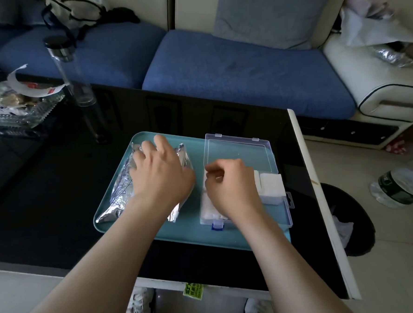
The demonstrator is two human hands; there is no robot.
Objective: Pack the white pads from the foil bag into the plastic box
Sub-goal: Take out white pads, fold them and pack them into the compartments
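Pressing foil bag (pixel 121 200) | left hand (pixel 160 173) flat; right hand (pixel 231 186) curled over plastic box (pixel 286 212)

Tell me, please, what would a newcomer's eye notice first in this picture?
The two bare hands in the middle come first: the left hand rests spread on a crumpled foil bag, the right hand hangs with curled fingers over an open clear plastic box. Bag and box lie on a teal tray on a black table, and white pads show in the box's right part.
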